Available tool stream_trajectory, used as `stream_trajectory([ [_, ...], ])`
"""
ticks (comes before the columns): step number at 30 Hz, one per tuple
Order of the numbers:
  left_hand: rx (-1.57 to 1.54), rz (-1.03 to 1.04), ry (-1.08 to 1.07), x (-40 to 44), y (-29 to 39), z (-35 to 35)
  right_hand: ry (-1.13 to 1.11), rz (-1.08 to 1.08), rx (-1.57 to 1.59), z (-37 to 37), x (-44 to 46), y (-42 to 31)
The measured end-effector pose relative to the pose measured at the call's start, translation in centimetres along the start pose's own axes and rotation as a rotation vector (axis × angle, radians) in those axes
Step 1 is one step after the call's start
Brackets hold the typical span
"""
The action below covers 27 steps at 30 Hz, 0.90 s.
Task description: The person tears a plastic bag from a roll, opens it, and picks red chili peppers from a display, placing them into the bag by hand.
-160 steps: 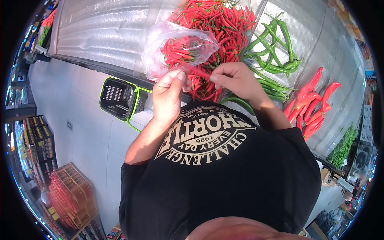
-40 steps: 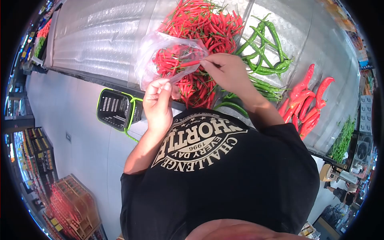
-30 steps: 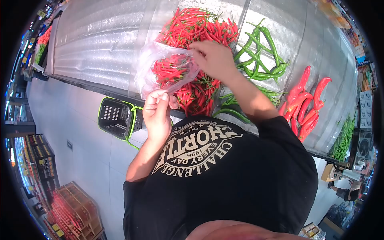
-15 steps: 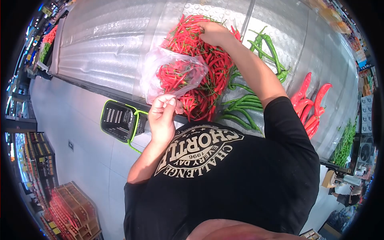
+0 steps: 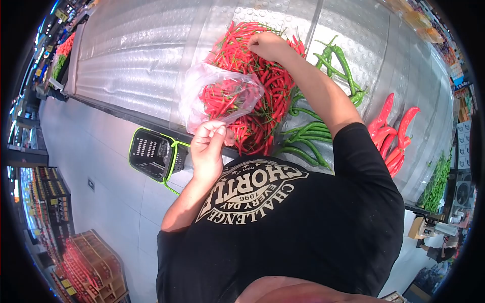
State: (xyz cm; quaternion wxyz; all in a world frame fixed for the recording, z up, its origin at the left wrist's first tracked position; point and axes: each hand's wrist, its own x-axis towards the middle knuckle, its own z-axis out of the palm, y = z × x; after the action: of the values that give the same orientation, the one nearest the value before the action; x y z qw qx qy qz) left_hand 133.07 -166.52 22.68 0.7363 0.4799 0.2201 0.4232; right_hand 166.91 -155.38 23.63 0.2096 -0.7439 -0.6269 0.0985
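Note:
A clear plastic bag (image 5: 190, 96) with red chili peppers inside lies over the front left of a big heap of thin red chili peppers (image 5: 278, 83). My left hand (image 5: 208, 144) pinches the bag's near edge between thumb and fingers. Over the far part of the heap, my right hand (image 5: 268, 46) has its fingers curled closed and pointing left. Whatever those fingers hold, if anything, is hidden.
Long green peppers (image 5: 308, 135) lie right of the heap, with larger red peppers (image 5: 386, 134) and small green ones (image 5: 435, 187) farther right. A black basket with green trim (image 5: 151, 154) stands by the display's front edge. Stacked crates (image 5: 93, 262) are at lower left.
My right hand has shifted slightly left and down over the heap, its fingers now more tightly curled. My left hand keeps its pinch on the bag.

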Motion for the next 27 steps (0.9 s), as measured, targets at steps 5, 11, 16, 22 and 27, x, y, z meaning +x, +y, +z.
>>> stream_trajectory([
  [5,-0.017,-0.001,0.006,-0.1,-0.2,-0.2,0.207,-0.003,-0.053,-0.7,-1.0,-0.9],
  [11,-0.025,0.007,-0.008,0.1,-0.3,-0.3,0.509,-0.057,0.138,-3.4,-2.2,-0.3],
  [16,-0.013,-0.002,0.002,0.1,-0.4,-0.3,0.574,0.03,0.427,-4.8,-5.1,-1.9],
  [22,0.078,-0.045,0.048,0.4,-0.2,-0.4,0.226,-0.017,1.013,-2.8,-12.7,-6.5],
  [27,0.08,-0.035,0.074,0.3,0.2,0.4,0.01,0.018,1.242,1.0,-18.9,-9.8],
])
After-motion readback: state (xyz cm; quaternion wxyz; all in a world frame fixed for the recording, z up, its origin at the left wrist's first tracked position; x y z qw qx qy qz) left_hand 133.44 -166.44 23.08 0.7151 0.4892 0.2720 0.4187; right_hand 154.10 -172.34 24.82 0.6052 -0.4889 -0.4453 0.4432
